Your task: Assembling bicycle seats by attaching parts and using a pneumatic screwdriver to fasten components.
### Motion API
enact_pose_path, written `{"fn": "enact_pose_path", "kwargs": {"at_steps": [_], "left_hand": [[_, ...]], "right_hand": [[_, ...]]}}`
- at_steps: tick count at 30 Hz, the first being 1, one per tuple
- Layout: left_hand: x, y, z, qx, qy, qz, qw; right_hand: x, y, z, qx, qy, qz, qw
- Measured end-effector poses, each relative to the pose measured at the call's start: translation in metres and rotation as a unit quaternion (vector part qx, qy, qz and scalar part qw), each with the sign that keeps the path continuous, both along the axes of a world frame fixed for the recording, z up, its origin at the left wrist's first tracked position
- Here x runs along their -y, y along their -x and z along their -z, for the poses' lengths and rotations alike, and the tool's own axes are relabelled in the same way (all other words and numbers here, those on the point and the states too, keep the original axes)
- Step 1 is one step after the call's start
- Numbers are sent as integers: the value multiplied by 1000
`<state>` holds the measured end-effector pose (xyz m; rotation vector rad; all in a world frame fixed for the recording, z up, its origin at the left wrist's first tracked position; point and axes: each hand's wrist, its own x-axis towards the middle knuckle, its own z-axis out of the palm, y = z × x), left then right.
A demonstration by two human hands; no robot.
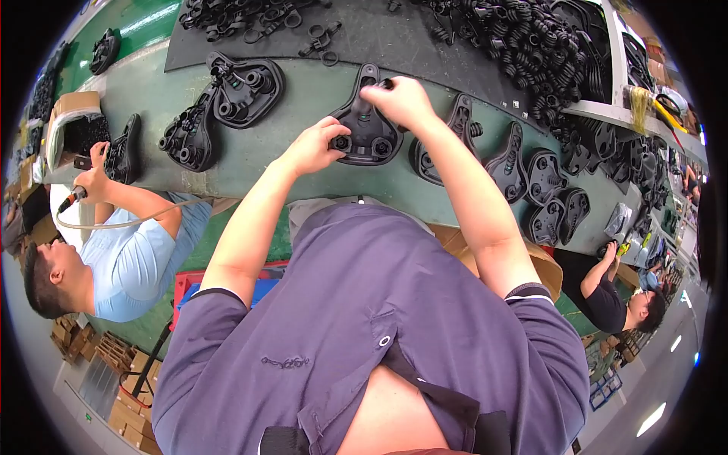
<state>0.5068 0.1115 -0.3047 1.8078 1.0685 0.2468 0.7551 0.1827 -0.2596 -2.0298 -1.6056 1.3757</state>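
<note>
In front of me a black bicycle saddle lies underside up on the green bench, its narrow nose pointing away. At its left rear corner my left hand has its fingers closed round a small black round part on the saddle. Over the saddle's right side, near the nose, my right hand is closed on a small black part; most of that part is hidden by the fingers. Two more saddles, one of them a wide saddle, rest to the left. To the right lies another saddle.
Black ring-shaped parts and a heap of ribbed black parts cover the dark mat at the back. More saddles stand at right. At left a co-worker holds a corded tool; another person works at right.
</note>
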Motion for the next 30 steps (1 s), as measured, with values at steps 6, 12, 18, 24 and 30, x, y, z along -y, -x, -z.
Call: {"fn": "enact_pose_path", "kwargs": {"at_steps": [6, 12, 18, 24, 30], "left_hand": [[-6, -2, 10, 19, 27, -27, 999], [-5, -12, -6, 21, -145, -120, 982], [-8, -74, 29, -89, -149, -283, 943], [-11, -79, 46, -97, -267, -306, 909], [-34, -47, 66, -61, 89, -368, 923]], "right_hand": [[60, 43, 50, 137, -132, -37, 981], [59, 26, 33, 154, -126, -91, 976], [80, 32, 75, 120, -226, -26, 966], [71, 33, 86, 167, -318, 1, 933], [73, 5, 59, -91, -177, 43, 979]]}}
